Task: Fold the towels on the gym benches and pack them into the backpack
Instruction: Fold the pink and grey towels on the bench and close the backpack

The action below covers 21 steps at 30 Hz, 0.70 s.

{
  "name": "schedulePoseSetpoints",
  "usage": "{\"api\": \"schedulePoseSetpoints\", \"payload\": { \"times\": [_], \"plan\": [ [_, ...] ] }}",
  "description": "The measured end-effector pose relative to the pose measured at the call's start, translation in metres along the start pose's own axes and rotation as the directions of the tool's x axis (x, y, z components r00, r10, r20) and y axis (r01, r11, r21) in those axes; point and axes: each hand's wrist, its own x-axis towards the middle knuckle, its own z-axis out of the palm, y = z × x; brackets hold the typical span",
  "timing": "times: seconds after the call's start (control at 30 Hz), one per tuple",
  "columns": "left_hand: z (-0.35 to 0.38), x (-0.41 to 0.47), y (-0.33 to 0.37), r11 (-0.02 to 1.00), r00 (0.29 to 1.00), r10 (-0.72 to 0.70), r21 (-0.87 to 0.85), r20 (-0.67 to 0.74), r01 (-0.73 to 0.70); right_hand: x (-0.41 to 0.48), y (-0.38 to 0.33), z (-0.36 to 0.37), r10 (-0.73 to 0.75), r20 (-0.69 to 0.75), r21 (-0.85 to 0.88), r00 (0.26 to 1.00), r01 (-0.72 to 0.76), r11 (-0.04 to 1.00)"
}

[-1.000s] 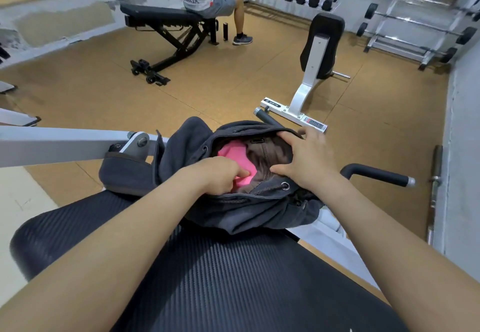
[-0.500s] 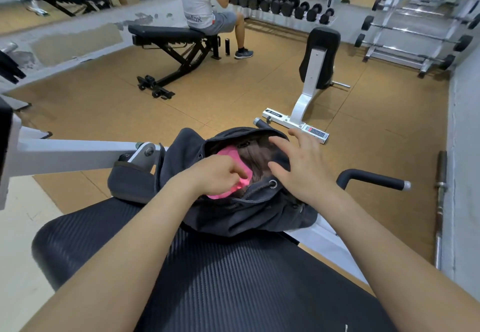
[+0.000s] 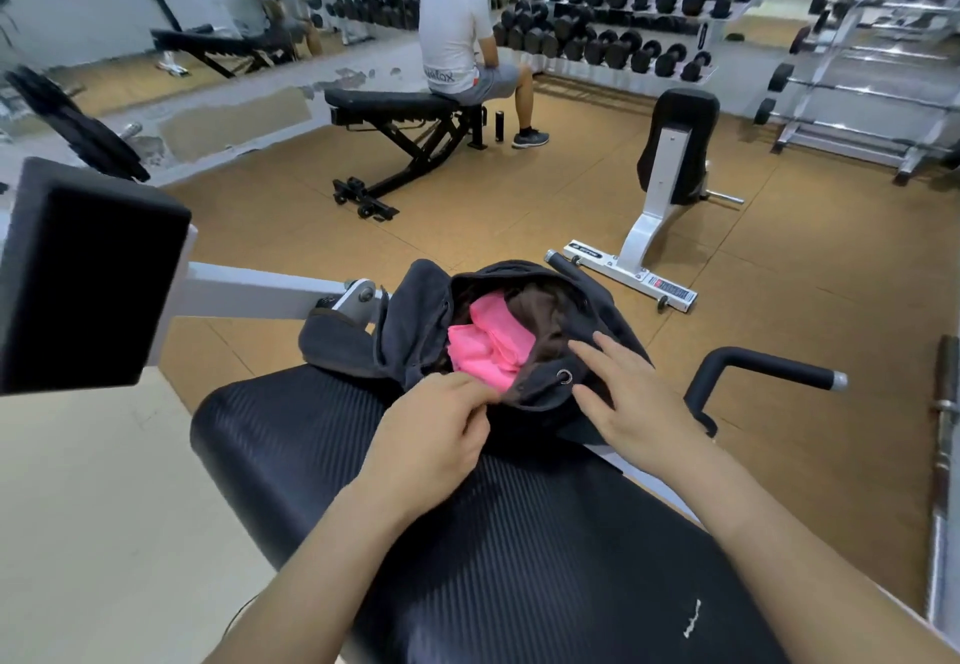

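A dark grey backpack [image 3: 410,320] lies open on the far end of the black padded bench [image 3: 519,549] in front of me. A folded pink towel [image 3: 488,346] sits inside its mouth, with a brown towel [image 3: 540,305] behind it. My left hand [image 3: 436,435] is at the near rim of the opening, fingers curled and pinching the rim fabric. To the right, my right hand [image 3: 628,403] rests flat on the backpack's side with fingers spread, holding nothing.
A black handle bar [image 3: 763,367] sticks out right of the bench. A black pad [image 3: 83,274] on a white arm stands at left. Beyond are a white seat stand [image 3: 670,180], a flat bench [image 3: 395,107] with a person sitting, and dumbbell racks [image 3: 623,24].
My left hand has pulled out of the backpack to its near rim, leaving the pink towel inside. My right hand has slid off the opening toward me. The view has tilted up.
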Motion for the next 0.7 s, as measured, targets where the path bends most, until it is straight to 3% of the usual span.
{"api": "schedulePoseSetpoints", "payload": {
  "times": [0.07, 0.2, 0.4, 0.57, 0.7],
  "plan": [
    [-0.010, -0.015, 0.013, 0.987, 0.994, -0.092, -0.135, -0.062, 0.083, -0.016, -0.008, -0.005, 0.003, -0.047, 0.101, 0.999, 0.002, 0.995],
    [-0.013, -0.048, 0.039, 0.957, 0.991, -0.111, -0.275, -0.069, 0.088, -0.060, -0.026, -0.009, 0.149, 0.106, 0.425, 0.983, -0.180, 0.887],
    [-0.016, -0.094, 0.048, 0.964, 1.000, 0.016, -0.265, -0.001, -0.016, -0.128, -0.039, 0.001, 0.247, 0.157, 0.441, 0.956, -0.291, 0.849],
    [0.003, -0.120, 0.030, 0.966, 0.964, 0.225, -0.160, 0.140, -0.202, -0.192, -0.051, -0.001, 0.427, -0.029, 0.424, 0.904, -0.376, 0.824],
    [0.020, -0.137, 0.058, 0.902, 0.890, 0.422, -0.182, 0.172, -0.393, -0.263, -0.060, 0.002, 0.606, -0.263, 0.465, 0.751, -0.452, 0.761]
  ]
}}
